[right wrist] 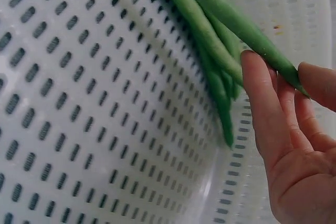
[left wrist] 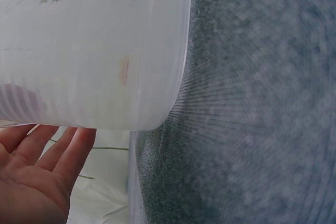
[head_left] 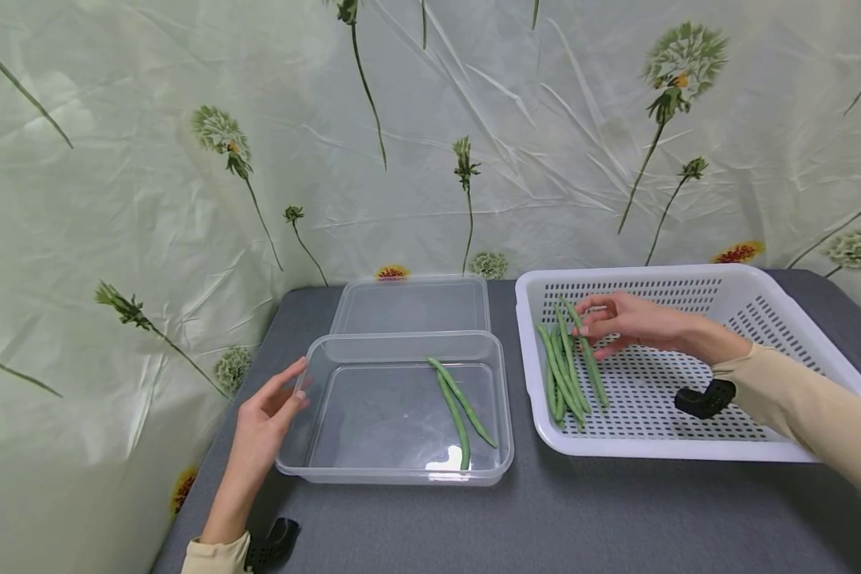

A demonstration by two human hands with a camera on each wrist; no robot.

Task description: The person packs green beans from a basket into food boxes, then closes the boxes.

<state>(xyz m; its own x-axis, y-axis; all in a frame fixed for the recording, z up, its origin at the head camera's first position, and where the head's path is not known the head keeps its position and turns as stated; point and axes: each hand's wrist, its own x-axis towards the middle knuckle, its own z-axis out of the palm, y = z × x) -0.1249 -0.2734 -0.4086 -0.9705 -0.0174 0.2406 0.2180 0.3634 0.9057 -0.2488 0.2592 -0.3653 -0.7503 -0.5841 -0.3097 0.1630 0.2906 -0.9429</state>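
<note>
My left hand (head_left: 267,418) rests at the left wall of a clear plastic container (head_left: 373,476), fingers extended and fingertips at the rim. In the left wrist view, the fingers (left wrist: 76,153) meet the translucent wall. Two green beans (head_left: 455,414) lie inside, toward the container's right side. Over the left part of a white perforated basket (head_left: 689,279), my right hand (head_left: 634,325) pinches one green bean (right wrist: 252,30) between thumb and fingers near its end. Several more green beans (head_left: 556,375) lie bunched beside it against the basket's left wall.
Behind the container lies a clear lid (head_left: 416,307) on the grey cloth-covered table (head_left: 545,518). A pale floral sheet (head_left: 402,159) hangs at the back and left. The basket stands to the right of the container, a narrow strip of table between them.
</note>
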